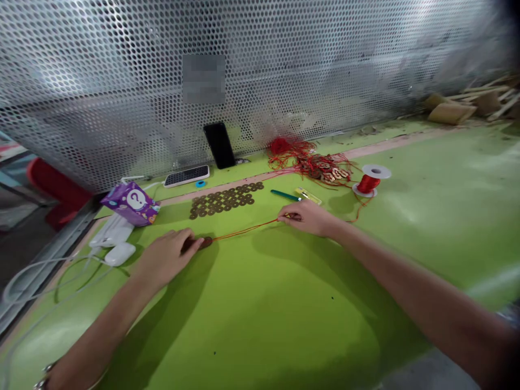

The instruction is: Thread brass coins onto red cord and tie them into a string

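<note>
Between the thumb and fingers of my left hand (168, 252) is a round brown coin (207, 242), low over the green table. A doubled red cord (246, 230) runs from the coin, stretched nearly straight, to my right hand (306, 216), whose fingers pinch it. Past my right hand the cord leads on toward a white spool of red cord (368, 184). Rows of brown coins (223, 200) lie flat behind the stretched cord. A green pen-like tool (285, 195) and a small yellow packet (307, 195) lie just behind my right hand.
A heap of red cords and strung coins (320, 165) lies at the back. A black phone (219, 145) leans against the perforated metal panel (260, 65), near a white-edged phone (187, 176). At left are a purple box (132, 203), white chargers (114, 233) and cables.
</note>
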A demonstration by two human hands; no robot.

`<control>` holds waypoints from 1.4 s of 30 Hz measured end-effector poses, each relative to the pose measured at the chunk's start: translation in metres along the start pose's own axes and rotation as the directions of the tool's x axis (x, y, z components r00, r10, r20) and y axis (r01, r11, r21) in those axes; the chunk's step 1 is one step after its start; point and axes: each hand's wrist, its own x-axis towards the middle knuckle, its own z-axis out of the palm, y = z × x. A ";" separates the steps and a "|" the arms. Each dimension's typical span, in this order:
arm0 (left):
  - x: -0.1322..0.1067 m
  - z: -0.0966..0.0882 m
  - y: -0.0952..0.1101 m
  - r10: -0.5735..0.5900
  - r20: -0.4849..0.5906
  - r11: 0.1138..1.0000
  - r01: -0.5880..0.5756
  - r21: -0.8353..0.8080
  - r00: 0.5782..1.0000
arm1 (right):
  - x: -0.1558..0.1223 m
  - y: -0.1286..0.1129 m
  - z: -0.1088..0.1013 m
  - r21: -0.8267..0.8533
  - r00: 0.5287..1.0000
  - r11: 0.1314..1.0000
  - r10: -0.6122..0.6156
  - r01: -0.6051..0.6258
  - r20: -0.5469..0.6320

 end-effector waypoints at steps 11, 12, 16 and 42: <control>-0.004 -0.005 -0.014 -0.055 -0.002 0.977 0.054 0.206 0.998 | 0.000 0.003 0.002 -0.013 1.000 1.000 0.002 -0.002 0.012; -0.004 -0.007 -0.015 -0.058 0.004 0.978 0.056 0.202 0.998 | 0.000 0.004 0.002 -0.015 1.000 1.000 0.003 -0.003 0.010; -0.007 -0.012 -0.006 -0.032 0.016 0.980 0.028 0.197 0.999 | 0.000 0.006 0.001 -0.030 1.000 0.999 -0.020 0.020 0.016; -0.033 0.028 0.039 0.119 0.168 0.961 -0.156 0.229 0.979 | -0.011 0.008 -0.012 -0.041 0.980 0.999 -0.012 0.004 -0.200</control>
